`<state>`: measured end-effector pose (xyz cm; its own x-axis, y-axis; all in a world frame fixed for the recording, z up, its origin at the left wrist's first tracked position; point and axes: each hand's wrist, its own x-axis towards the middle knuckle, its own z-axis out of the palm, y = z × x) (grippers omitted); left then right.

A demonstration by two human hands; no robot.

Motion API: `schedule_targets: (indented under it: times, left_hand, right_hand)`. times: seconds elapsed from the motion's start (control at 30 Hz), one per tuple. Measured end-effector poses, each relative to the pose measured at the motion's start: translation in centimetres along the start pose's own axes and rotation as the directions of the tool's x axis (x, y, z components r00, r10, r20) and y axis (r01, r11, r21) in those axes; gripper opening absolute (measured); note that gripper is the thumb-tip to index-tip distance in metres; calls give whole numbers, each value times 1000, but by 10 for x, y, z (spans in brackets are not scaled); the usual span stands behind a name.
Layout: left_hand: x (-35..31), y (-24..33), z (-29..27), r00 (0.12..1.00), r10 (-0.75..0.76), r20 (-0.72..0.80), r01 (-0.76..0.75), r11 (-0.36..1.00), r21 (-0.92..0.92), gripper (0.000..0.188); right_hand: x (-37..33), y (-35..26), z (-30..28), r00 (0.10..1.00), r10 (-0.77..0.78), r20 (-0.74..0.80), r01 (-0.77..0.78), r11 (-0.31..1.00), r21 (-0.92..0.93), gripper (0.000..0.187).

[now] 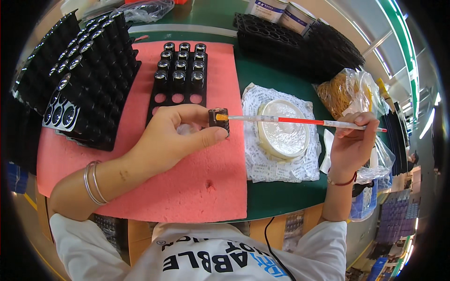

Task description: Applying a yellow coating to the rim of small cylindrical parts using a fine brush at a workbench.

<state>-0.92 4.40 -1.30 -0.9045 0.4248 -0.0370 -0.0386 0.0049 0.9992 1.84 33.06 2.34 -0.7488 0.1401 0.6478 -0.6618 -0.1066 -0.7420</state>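
My left hand (190, 127) pinches a small dark cylindrical part (219, 125) between thumb and fingers, above a pink foam mat. Held in my right hand (355, 140) is a long thin paintbrush (300, 121) with a red and white handle. Its yellowish bristle tip touches the side of the dark part. Below the brush stands a round tub (283, 136) of whitish, glossy material, resting on a printed white paper sheet (262, 171). Beyond my left hand, a black tray (164, 89) carries several black cylinders with shiny tops, and its nearer holes show pink foam.
Black trays of shiny-topped cylinders (93, 79) are stacked at the left on the pink mat (187, 187). Black trays (290, 47) and two cans (295, 18) stand at the far right. A clear bag of yellowish strands (347, 93) lies beside the right hand on the green table.
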Motion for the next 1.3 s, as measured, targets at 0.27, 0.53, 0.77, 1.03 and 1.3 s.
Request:
schedule_targets:
  times: [0.27, 0.53, 0.77, 1.03, 1.3]
  left_hand:
    - [-1, 0, 0, 999, 43, 12, -42, 998, -51, 25]
    - [-1, -5, -2, 999, 31, 14, -31, 999, -8, 24]
    - [-1, -3, 2, 994, 111, 19, -109, 992, -66, 26]
    - [0, -1, 1, 996, 89, 24, -86, 991, -101, 23]
    - [-1, 3, -3, 998, 47, 41, -44, 998, -54, 22]
  right_hand:
    - [0, -2, 0, 998, -65, -7, 64, 994, -90, 29]
    - [2, -2, 2, 997, -45, -61, 41, 996, -77, 29]
    - [2, -1, -1, 991, -64, -120, 51, 993, -108, 28]
    - [3, 0, -1, 992, -13, -124, 15, 1000, 18, 30]
    - [2, -5, -1, 999, -28, -20, 28, 999, 22, 30]
